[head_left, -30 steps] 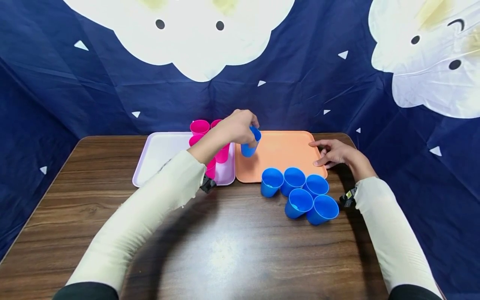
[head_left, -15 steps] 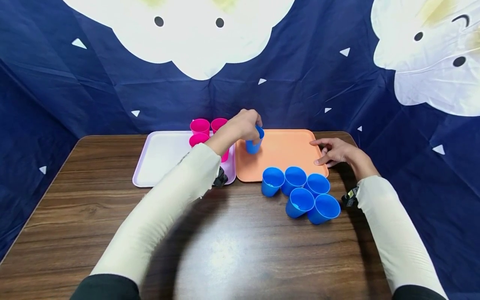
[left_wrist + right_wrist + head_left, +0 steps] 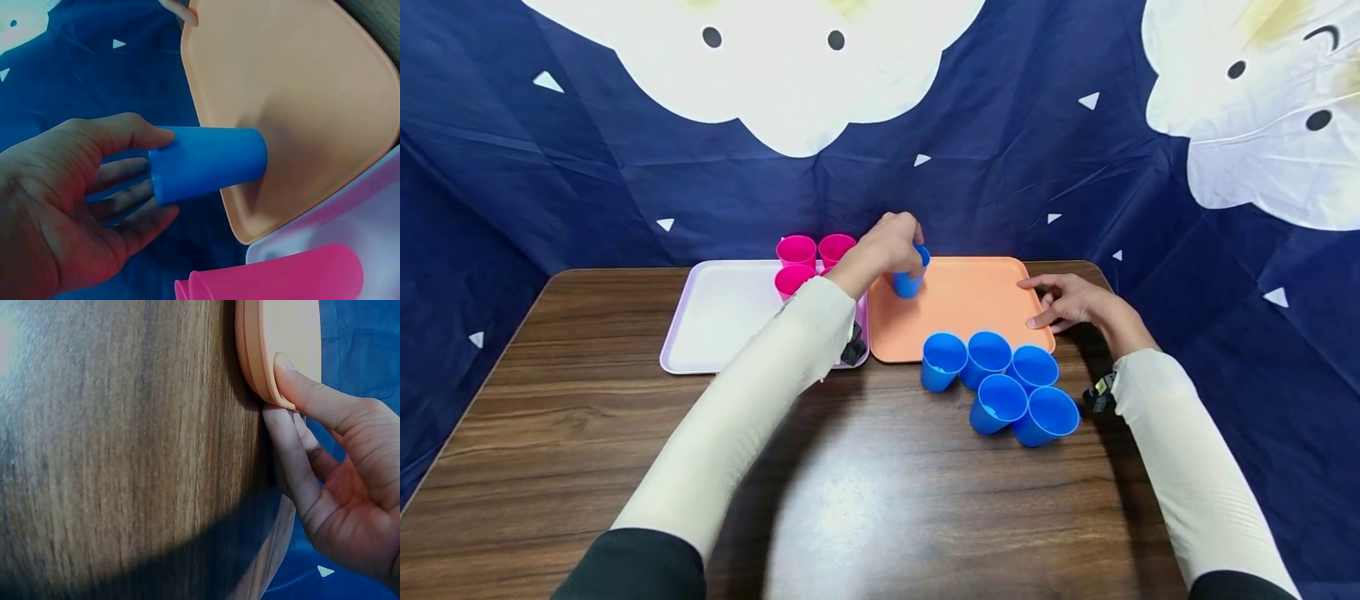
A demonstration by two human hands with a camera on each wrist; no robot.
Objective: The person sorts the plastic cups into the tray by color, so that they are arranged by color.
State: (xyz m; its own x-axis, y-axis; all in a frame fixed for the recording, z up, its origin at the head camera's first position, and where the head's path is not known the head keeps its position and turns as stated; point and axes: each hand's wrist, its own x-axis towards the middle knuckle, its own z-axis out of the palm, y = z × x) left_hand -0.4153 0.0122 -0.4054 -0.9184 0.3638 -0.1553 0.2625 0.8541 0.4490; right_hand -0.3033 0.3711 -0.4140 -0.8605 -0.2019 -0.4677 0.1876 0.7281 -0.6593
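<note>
My left hand (image 3: 889, 247) grips a blue cup (image 3: 907, 283) near its rim, over the back left corner of the orange tray (image 3: 968, 304). In the left wrist view, the thumb lies on the cup's side and the other fingers are at its rim. Whether the cup's base touches the tray, I cannot tell. At the tray's right edge, my right hand (image 3: 1070, 302) pinches the rim, thumb on top and fingers against the outer side. Several blue cups (image 3: 989, 360) stand upright in a cluster on the table in front of the tray.
A lilac tray (image 3: 724, 312) adjoins the orange one on the left. Several pink cups (image 3: 795, 250) stand on its right half, partly hidden by my left forearm. The wooden table (image 3: 880, 492) reaches back to a dark blue curtain (image 3: 715, 200).
My left hand has moved slightly right and back with the blue cup. The right hand keeps its hold on the orange tray's edge.
</note>
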